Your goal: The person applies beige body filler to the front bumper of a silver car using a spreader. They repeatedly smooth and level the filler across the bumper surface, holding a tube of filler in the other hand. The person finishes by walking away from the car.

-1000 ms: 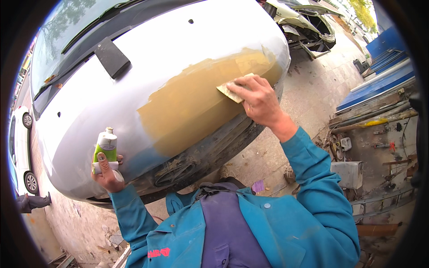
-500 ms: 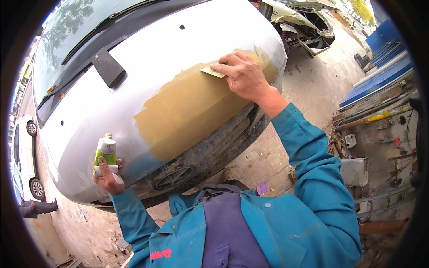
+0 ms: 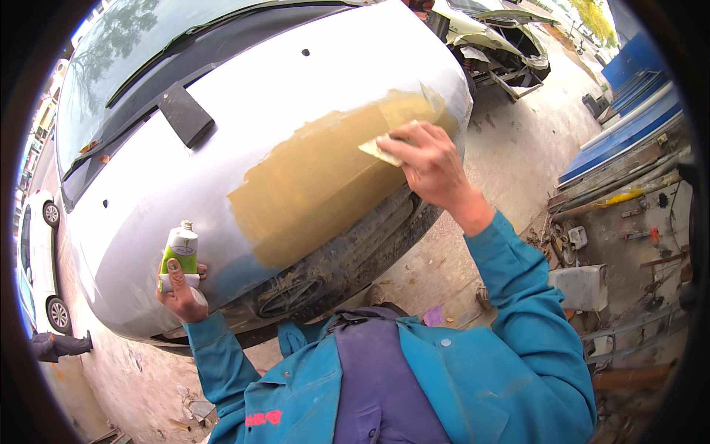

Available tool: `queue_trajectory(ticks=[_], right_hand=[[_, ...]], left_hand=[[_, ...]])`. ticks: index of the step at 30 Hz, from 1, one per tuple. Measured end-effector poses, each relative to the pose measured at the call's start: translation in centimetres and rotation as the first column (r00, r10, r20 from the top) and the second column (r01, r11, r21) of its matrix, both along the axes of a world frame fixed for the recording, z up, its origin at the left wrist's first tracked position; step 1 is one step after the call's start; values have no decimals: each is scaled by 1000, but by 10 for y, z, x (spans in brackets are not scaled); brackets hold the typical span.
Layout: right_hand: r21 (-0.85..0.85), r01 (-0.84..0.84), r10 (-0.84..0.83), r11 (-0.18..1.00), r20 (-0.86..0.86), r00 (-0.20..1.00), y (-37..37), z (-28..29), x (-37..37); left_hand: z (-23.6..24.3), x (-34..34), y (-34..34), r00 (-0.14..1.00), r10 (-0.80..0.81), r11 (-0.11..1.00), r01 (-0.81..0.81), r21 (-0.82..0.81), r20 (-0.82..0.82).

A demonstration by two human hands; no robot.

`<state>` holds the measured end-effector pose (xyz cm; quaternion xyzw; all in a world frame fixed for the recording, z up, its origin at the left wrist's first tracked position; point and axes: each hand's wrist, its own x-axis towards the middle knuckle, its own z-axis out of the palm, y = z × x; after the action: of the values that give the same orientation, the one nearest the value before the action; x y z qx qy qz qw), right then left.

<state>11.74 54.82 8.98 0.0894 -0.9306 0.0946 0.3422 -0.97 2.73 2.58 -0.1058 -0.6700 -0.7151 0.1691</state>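
My right hand [image 3: 433, 166] is closed on a thin, pale spreader [image 3: 376, 151] at the upper right part of a tan filler patch [image 3: 296, 192] on the silver car hood [image 3: 266, 81]. The patch has a ragged top edge, with a bluish area [image 3: 248, 270] at its lower left. My left hand [image 3: 180, 294] grips a green-and-white tube [image 3: 181, 247] with its nozzle up, above the hood's front left; a small white item below the tube is partly hidden by my fingers. A black rectangular block [image 3: 185, 115] lies on the hood near the windshield.
A wrecked pale car [image 3: 495, 48] stands beyond the hood's right. Blue panels [image 3: 625, 126], pipes and a dented metal container [image 3: 577, 286] line the right side. A white car [image 3: 37, 251] and another person's dark-clothed leg [image 3: 63, 346] are at the left. Dusty paving [image 3: 518, 155] surrounds the bumper.
My right hand with the spreader moved up and left along the patch, then back down and to the right. My left hand holds the tube in nearly the same place.
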Motion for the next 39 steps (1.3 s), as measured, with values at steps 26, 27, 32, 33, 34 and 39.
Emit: queue_trajectory(ticks=[26,27,32,33,34,39], right_hand=[[52,52,-51,997,-37,998,59,-8,-49],[59,54,-51,997,-57,997,62,-11,-53],[13,58,-58,998,-19,998,53,-31,-27],[11,57,-57,998,-8,998,52,-33,-16],[27,62,-62,998,-15,998,50,-35,-5],[59,77,-76,995,-11,997,47,-31,32]], left_hand=[[-8,-1,-7,996,68,998,-68,-8,54],[-7,0,-6,996,77,997,-77,-19,40],[1,5,0,996,77,997,-76,-22,45],[3,4,1,996,77,997,-75,-33,40],[4,5,1,996,77,996,-75,-39,43],[3,3,-1,997,59,998,-57,-34,40]])
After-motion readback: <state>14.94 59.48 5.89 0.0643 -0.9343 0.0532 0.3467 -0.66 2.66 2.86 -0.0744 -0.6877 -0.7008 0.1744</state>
